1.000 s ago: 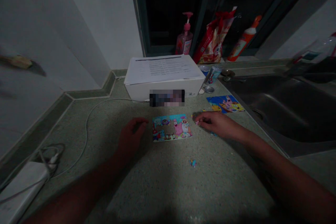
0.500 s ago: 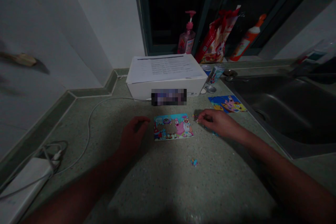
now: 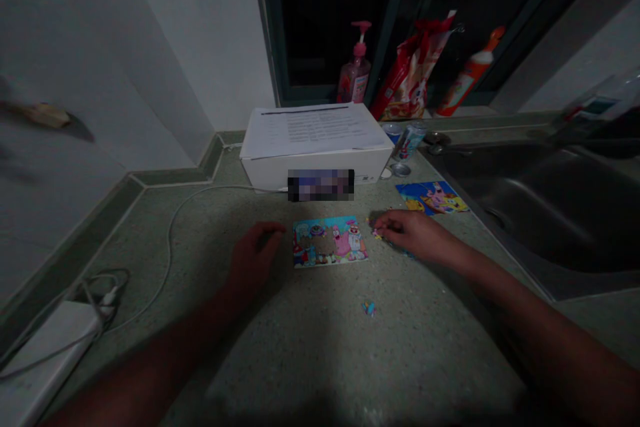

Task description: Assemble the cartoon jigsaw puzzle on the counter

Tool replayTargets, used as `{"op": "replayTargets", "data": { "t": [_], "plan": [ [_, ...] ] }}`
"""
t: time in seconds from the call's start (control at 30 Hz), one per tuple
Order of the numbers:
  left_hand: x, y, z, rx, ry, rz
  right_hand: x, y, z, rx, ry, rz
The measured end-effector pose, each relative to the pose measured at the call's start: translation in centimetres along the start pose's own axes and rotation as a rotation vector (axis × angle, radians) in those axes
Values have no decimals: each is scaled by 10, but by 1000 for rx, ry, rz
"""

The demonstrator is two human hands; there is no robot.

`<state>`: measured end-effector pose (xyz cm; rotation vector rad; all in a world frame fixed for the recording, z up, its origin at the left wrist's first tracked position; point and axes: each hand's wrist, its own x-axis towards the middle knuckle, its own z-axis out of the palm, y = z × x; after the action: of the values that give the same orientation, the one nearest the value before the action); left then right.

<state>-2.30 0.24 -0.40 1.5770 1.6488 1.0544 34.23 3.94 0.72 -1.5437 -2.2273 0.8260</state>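
A small jigsaw puzzle (image 3: 345, 247) with bright cartoon figures lies on the counter, with a gap in its middle where the counter shows. To its left rests my left hand (image 3: 255, 253), loosely curled, fingers apart and nothing seen in them. On the other side, my right hand (image 3: 415, 233) has thumb and fingertips pinched at a tiny pink and yellow puzzle piece (image 3: 377, 234). More loose pieces lie around and partly under that hand. A little cluster of puzzle pieces (image 3: 369, 308) sits nearer to me, below the puzzle's right corner.
Behind the puzzle stands a white box (image 3: 315, 137) with a printed sheet on top. A blue cartoon picture card (image 3: 433, 197) lies by the sink (image 3: 535, 213). A small tin (image 3: 411, 140) stands beside the box. A white cable (image 3: 170, 240) crosses the left counter to a power strip (image 3: 50, 353).
My right hand's fingertips have shifted very slightly, and the pink and yellow piece by them shows more clearly. My left hand and the puzzle stay in place.
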Motion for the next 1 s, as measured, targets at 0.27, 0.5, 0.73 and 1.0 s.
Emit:
{"op": "replayTargets", "data": {
  "t": [0.27,0.5,0.73,1.0],
  "plan": [
    [0,-3,1,-18,2,12,0,1,0,-6,-3,-8],
    [0,-2,1,-16,8,4,-1,-4,-1,-22,-2,1],
    [-1,0,0,-4,8,-1,-1,-4,-3,-46,-14,1],
    [-1,3,-1,11,-2,-11,-4,-9,-6,-83,-23,13]
  ]
}}
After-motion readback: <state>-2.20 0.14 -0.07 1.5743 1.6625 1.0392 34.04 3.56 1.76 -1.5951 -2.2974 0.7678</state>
